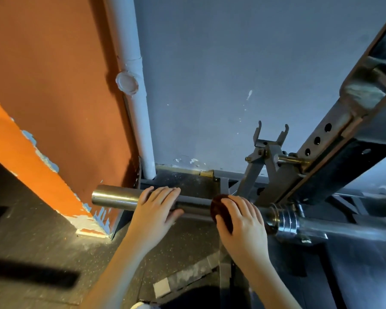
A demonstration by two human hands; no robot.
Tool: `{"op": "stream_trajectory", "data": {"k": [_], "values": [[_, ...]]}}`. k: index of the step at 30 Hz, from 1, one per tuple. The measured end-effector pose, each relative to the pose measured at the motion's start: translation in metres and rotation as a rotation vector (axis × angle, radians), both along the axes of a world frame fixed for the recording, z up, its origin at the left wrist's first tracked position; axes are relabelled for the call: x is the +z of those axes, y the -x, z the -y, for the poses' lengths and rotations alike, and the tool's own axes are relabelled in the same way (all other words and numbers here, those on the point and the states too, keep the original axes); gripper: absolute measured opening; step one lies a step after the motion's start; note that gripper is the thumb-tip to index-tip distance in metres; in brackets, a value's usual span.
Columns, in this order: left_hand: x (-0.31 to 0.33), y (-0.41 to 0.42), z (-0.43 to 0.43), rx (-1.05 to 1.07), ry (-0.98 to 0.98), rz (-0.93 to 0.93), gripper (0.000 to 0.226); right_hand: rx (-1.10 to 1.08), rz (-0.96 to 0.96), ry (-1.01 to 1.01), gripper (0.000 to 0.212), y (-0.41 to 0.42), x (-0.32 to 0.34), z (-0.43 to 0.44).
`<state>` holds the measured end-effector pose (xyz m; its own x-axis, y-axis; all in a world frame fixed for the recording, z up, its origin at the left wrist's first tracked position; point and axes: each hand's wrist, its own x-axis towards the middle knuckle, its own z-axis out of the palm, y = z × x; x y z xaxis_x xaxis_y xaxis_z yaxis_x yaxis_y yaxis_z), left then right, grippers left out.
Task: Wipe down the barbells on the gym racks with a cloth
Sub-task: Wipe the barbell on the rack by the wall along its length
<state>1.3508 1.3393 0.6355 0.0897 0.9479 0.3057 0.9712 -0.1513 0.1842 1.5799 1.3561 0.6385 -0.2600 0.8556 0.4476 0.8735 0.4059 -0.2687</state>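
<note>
A steel barbell runs across the lower middle of the head view, its bare sleeve [115, 198] ending at the left and its collar [284, 220] at the right. My left hand [157, 208] grips the sleeve, fingers over the top and thumb under it. My right hand [243, 221] holds a dark red cloth [221, 210] wrapped round the sleeve, just left of the collar. Most of the cloth is hidden under my fingers.
The rack upright [321, 139] with its adjustment holes leans up to the right, a J-hook [270, 141] beside it. A white pipe [138, 108] runs down the corner between the orange wall [54, 74] and the grey wall. Speckled rubber floor [42, 241] lies below.
</note>
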Motion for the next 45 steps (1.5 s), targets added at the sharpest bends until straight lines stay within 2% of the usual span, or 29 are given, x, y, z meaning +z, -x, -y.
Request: {"op": "stream_trajectory", "data": {"k": [3, 8, 12, 16, 19, 22, 25, 28, 31, 34, 38, 41, 45], "values": [[0.004, -0.001, 0.002, 0.005, 0.036, -0.013, 0.050, -0.048, -0.043, 0.010, 0.040, 0.016, -0.001, 0.002], [0.006, 0.004, 0.001, 0.009, 0.065, 0.010, 0.051, 0.138, -0.004, 0.022, 0.044, 0.031, 0.003, 0.002], [0.004, 0.026, 0.005, 0.116, 0.072, 0.019, 0.066, 0.201, 0.051, 0.037, 0.048, 0.007, 0.002, -0.001], [0.004, 0.031, 0.008, 0.109, 0.068, 0.003, 0.054, 0.098, 0.021, 0.007, 0.046, 0.034, 0.002, 0.001], [0.003, 0.033, 0.009, 0.087, 0.052, 0.039, 0.049, 0.150, 0.009, 0.027, 0.047, 0.070, 0.003, 0.003], [0.004, 0.037, 0.009, 0.051, 0.041, 0.053, 0.046, 0.231, 0.075, 0.043, 0.051, 0.061, 0.004, 0.003], [0.003, 0.041, 0.010, 0.052, 0.052, 0.029, 0.047, 0.185, 0.098, 0.035, 0.048, 0.044, 0.005, 0.001], [0.004, 0.060, 0.012, 0.163, 0.047, 0.074, 0.052, 0.108, 0.036, 0.060, 0.043, 0.076, 0.008, -0.001], [0.004, 0.071, 0.014, 0.144, 0.034, 0.045, 0.049, 0.196, 0.029, 0.098, 0.048, 0.107, 0.010, -0.001], [0.003, 0.071, 0.016, 0.140, 0.052, 0.053, 0.050, 0.250, 0.079, 0.159, 0.049, 0.089, 0.009, -0.002], [0.000, 0.069, 0.018, 0.161, 0.057, 0.069, 0.052, 0.149, 0.121, 0.083, 0.051, 0.069, 0.005, 0.003], [0.001, 0.069, 0.018, 0.143, 0.036, 0.106, 0.049, 0.120, 0.085, 0.143, 0.049, 0.107, 0.012, 0.002], [0.003, 0.070, 0.021, 0.117, 0.019, 0.110, 0.045, 0.243, 0.086, 0.249, 0.046, 0.123, 0.020, -0.001]]}}
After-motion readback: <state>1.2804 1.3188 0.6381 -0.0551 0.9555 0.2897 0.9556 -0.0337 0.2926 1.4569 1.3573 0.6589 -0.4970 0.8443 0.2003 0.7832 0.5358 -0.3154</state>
